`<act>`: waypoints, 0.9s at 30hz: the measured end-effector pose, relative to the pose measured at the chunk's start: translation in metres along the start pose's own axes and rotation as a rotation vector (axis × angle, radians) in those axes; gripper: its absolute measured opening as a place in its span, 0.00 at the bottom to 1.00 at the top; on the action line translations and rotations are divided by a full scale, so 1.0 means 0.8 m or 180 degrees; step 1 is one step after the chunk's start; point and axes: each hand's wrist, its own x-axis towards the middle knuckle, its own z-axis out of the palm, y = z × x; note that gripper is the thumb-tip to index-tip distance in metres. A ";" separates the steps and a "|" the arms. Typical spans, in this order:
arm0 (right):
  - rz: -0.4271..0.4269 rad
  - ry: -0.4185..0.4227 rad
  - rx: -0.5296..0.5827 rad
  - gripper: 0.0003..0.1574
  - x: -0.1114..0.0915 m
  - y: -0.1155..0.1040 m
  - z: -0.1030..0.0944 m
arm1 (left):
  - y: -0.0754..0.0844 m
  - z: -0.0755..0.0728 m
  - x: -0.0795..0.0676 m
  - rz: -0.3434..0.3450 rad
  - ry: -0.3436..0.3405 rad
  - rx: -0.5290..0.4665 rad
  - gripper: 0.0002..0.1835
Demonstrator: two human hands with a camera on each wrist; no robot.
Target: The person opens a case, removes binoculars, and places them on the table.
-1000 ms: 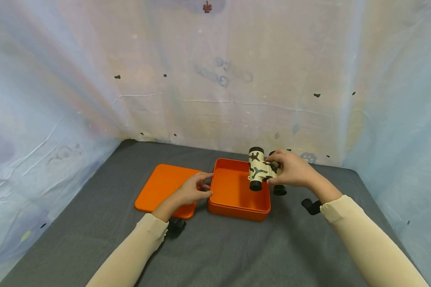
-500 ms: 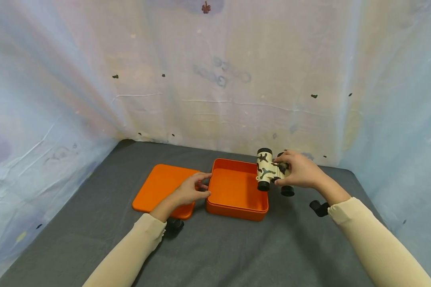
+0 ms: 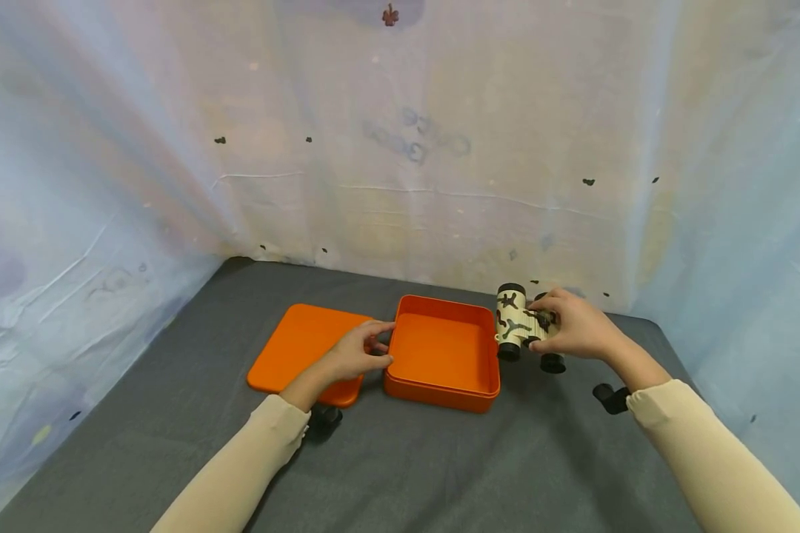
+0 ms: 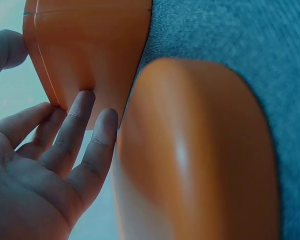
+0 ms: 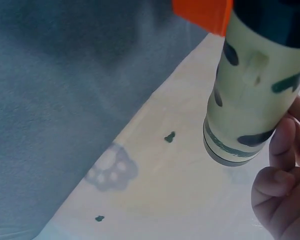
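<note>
My right hand [image 3: 578, 327] grips a pair of camouflage binoculars [image 3: 512, 317] by the middle, cream with dark patches and black ends. They are held just right of an orange box [image 3: 440, 397], which stands uncovered with its bare floor visible. In the right wrist view one barrel of the binoculars [image 5: 257, 85] is seen close, with fingers at its side. My left hand [image 3: 355, 354] stays at the box's left wall. The left wrist view shows its fingertips [image 4: 84, 100] resting on the outer wall, fingers fairly straight, thumb at the rim.
An orange lid [image 3: 300, 344] lies flat left of the box, partly under my left forearm. Grey cloth [image 3: 440, 474] covers the table. A patterned curtain [image 3: 440, 185] rises behind it and along both sides. Black wrist devices are on both wrists.
My right hand has carried the binoculars rightward and slightly lower, from over the box's right part to beside its right wall. The left hand, box and lid have stayed put.
</note>
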 end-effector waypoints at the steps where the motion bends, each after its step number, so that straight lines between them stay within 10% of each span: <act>1: 0.0013 0.0003 -0.0004 0.41 -0.001 0.002 0.001 | 0.000 0.000 0.000 0.0002 0.0000 -0.0001 0.35; 27: 0.0199 -0.0097 -0.0032 0.44 -0.019 0.041 0.009 | -0.005 0.001 0.000 0.0025 -0.0008 -0.0095 0.35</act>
